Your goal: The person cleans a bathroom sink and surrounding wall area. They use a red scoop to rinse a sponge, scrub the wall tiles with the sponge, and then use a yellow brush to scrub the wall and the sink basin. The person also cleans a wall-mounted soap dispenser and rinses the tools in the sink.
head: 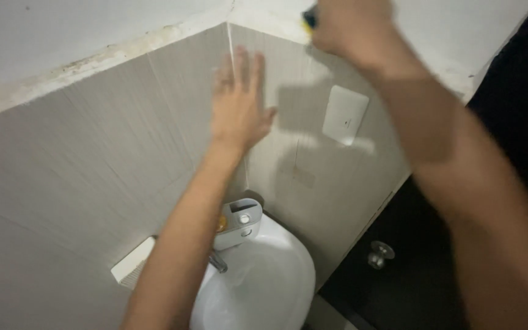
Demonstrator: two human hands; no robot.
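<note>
Nearest my view, the right forearm crosses the right side of the frame up to the right hand [351,27] at the top centre. That hand is closed around a small yellow and dark object [308,19], which sticks out of its left edge, touching the top of the tiled wall [93,153]; I cannot tell what the object is. Lower and to the left, my left hand [238,104] lies flat and spread open on the tiles by the wall corner, holding nothing. Below it sits a white sink [270,281] with a metal tap [217,263]. A white wall plate [344,114] is right of the left hand.
</note>
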